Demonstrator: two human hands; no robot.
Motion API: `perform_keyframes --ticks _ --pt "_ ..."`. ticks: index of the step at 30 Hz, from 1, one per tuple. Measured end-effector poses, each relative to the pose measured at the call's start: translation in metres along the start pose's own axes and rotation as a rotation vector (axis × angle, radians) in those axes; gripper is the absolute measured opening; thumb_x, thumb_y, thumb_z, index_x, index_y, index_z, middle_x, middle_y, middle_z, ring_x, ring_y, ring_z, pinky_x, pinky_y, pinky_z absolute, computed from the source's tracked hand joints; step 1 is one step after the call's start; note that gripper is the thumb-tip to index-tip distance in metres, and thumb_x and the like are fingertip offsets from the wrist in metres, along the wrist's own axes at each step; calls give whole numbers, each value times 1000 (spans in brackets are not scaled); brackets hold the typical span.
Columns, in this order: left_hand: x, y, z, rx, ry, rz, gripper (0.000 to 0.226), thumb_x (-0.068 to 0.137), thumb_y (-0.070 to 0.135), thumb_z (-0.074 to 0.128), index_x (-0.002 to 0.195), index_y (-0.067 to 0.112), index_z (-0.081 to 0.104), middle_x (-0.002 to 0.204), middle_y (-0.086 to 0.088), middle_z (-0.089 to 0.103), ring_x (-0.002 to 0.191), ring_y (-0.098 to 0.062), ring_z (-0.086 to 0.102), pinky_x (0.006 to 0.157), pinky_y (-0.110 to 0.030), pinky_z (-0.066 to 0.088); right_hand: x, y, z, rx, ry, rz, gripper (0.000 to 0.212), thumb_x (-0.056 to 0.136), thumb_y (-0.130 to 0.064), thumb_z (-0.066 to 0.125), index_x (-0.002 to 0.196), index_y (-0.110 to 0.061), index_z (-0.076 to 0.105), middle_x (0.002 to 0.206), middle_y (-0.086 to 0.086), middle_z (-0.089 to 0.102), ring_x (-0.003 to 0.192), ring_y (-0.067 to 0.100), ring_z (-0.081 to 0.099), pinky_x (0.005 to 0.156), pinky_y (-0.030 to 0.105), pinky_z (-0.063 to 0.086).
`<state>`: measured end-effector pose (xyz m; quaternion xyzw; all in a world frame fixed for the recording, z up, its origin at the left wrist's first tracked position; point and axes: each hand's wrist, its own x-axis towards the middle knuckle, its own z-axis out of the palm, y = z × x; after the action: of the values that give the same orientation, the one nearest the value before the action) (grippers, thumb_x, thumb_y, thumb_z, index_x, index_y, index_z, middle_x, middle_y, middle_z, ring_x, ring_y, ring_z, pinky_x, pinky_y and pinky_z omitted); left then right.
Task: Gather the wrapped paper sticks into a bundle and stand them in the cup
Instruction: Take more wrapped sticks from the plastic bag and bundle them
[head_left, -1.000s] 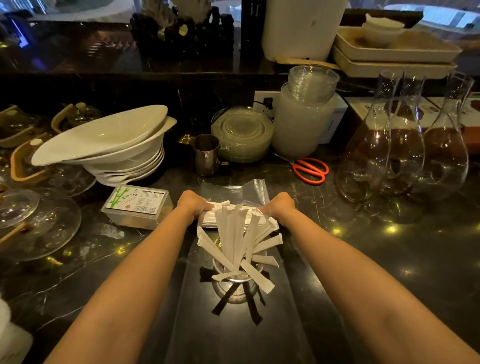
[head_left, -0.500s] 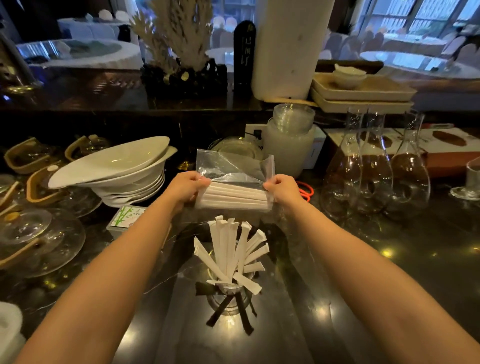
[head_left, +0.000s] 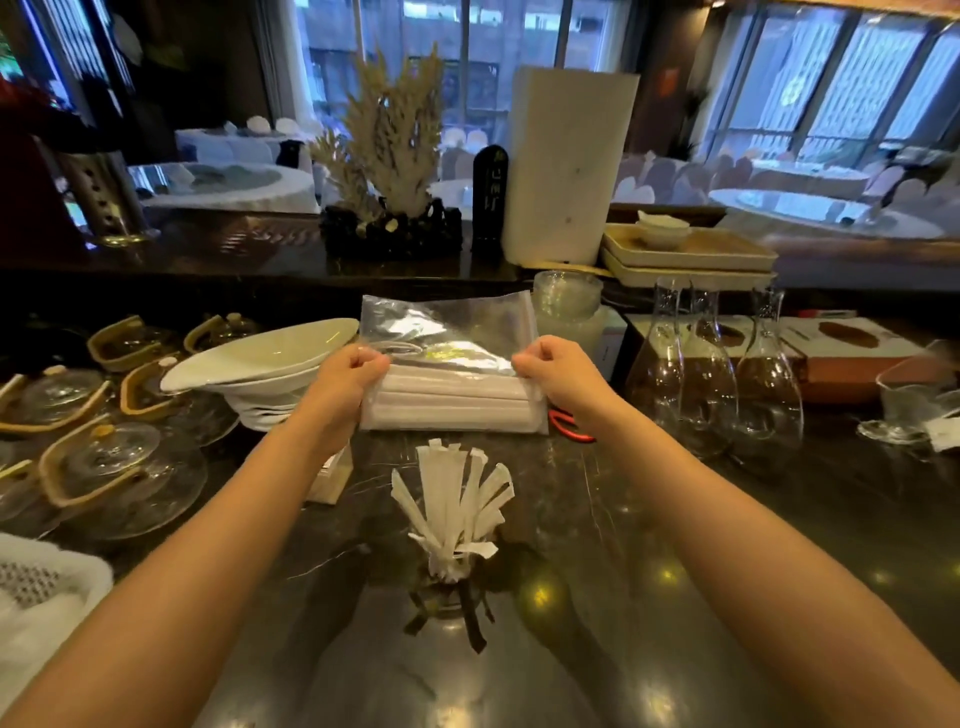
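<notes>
A clear plastic bag with several white wrapped paper sticks lying flat in its lower part is held up above the counter. My left hand pinches its left edge and my right hand pinches its right edge. Below the bag, a small glass cup stands on the dark counter with several wrapped sticks fanned upright in it. Both hands are well above and behind the cup.
Stacked white bowls and glass lids with bamboo handles sit at left. Three glass carafes stand at right, red scissors behind the bag. A small box lies near my left forearm. A white basket is at lower left.
Both hands lifted the bag of sticks off the counter behind the cup and raised it; the view tilted up.
</notes>
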<state>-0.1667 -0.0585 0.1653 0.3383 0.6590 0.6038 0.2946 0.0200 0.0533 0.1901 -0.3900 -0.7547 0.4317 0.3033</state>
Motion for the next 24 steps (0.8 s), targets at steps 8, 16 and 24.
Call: perform_keyframes --ticks 8,16,24 --pt "-64 -49 -10 -149 112 -121 16 90 16 47 76 19 53 83 -5 52 77 -18 49 65 -33 42 -66 -14 -11 -18 -264 -32 14 82 -14 62 93 -5 61 79 3 57 64 9 53 50 14 47" --pt "-118 -97 -2 -171 129 -291 16 91 14 45 77 12 52 80 -6 48 76 -17 45 66 -29 38 -102 2 -15 8 -489 84 14 78 -4 66 70 -11 57 60 -4 59 47 3 54 46 15 47" --pt "-157 -143 19 -114 88 -427 18 87 6 51 103 2 58 86 -8 59 81 -19 54 80 -35 43 -123 15 -16 -40 -634 203 13 82 -5 61 69 -5 62 55 -4 62 45 1 57 47 13 50"
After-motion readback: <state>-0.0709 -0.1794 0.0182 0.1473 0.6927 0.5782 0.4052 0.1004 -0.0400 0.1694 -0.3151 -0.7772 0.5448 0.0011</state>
